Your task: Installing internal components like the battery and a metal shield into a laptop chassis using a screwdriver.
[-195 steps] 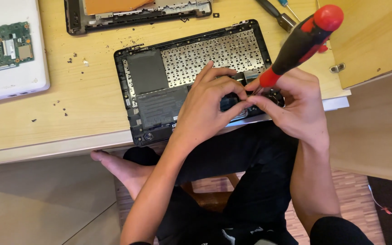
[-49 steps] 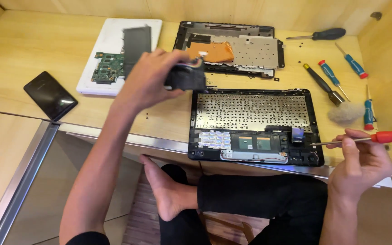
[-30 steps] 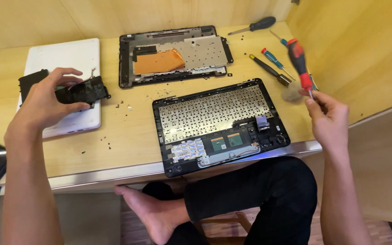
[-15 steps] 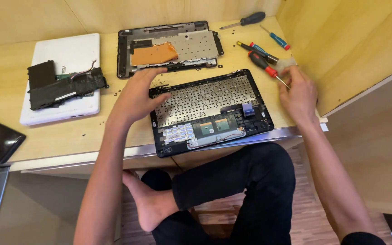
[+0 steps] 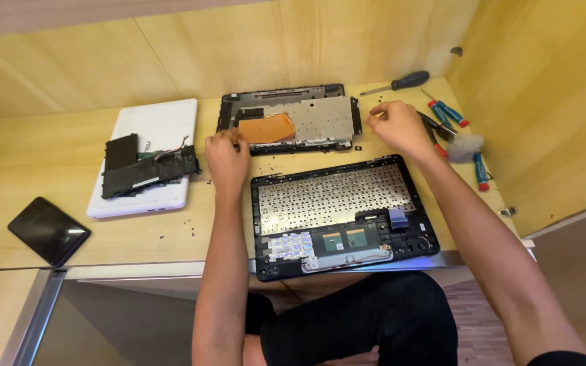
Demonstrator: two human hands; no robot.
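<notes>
Hands are reaching the far black laptop base with orange sheet [image 5: 286, 120]: left hand [image 5: 227, 157] curled at its left edge, right hand [image 5: 398, 127] loosely closed, empty (2 screwdrivers beside). Best gripping both edges, lifting level.

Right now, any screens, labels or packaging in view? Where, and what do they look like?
Phone: front left of the desk, away from both hands, dark rectangular screen, off, with a glare spot.
Battery pack: on the white laptop cover, left of the left hand, black, with a pale label strip.
No packaging or signs.
</notes>
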